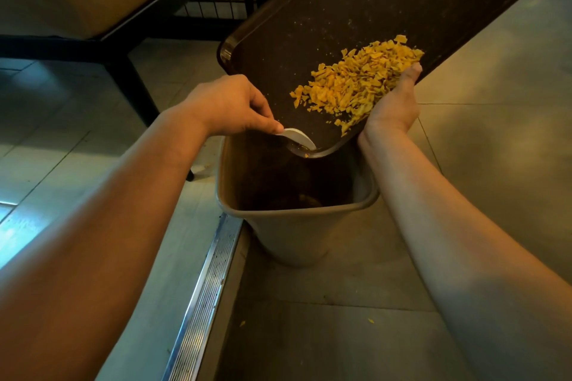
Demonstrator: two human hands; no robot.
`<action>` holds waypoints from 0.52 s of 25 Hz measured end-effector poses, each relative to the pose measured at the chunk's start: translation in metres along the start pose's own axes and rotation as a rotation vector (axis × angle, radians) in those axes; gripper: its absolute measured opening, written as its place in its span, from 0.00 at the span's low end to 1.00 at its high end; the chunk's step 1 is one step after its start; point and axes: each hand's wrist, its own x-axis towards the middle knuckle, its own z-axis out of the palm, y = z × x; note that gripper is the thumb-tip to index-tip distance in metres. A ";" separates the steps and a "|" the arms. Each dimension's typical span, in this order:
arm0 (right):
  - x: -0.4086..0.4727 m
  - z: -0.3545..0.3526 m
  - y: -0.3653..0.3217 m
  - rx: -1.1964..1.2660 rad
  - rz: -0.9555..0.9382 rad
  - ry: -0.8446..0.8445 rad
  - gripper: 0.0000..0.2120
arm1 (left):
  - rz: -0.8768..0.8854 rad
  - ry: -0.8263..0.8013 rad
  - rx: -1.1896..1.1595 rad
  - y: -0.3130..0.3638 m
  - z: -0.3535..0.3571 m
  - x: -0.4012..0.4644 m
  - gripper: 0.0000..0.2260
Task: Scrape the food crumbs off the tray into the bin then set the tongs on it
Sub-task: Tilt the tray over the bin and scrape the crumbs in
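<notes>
My left grip point(230, 105) pinches the white tongs point(298, 138) at the tray's point(356, 3) low corner over the bin point(288, 226); crumbs point(356, 80) sit upslope to the frame's right, beside my right grip point(393, 102) holding the tray edge.

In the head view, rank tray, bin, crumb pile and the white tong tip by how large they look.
1. tray
2. bin, though it sits nearer the camera, so its true size against the tray is unsure
3. crumb pile
4. white tong tip, pinched by the left hand
</notes>
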 end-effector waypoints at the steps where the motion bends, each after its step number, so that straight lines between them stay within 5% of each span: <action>1: 0.000 0.000 0.000 -0.003 -0.001 0.001 0.14 | 0.005 -0.023 -0.035 0.000 0.001 0.001 0.09; 6: 0.001 0.000 0.001 -0.015 0.011 -0.009 0.15 | 0.024 -0.091 -0.116 -0.003 -0.008 -0.003 0.05; 13: 0.003 0.000 0.002 -0.005 0.021 -0.014 0.21 | -0.009 0.051 -0.082 -0.001 0.005 -0.003 0.06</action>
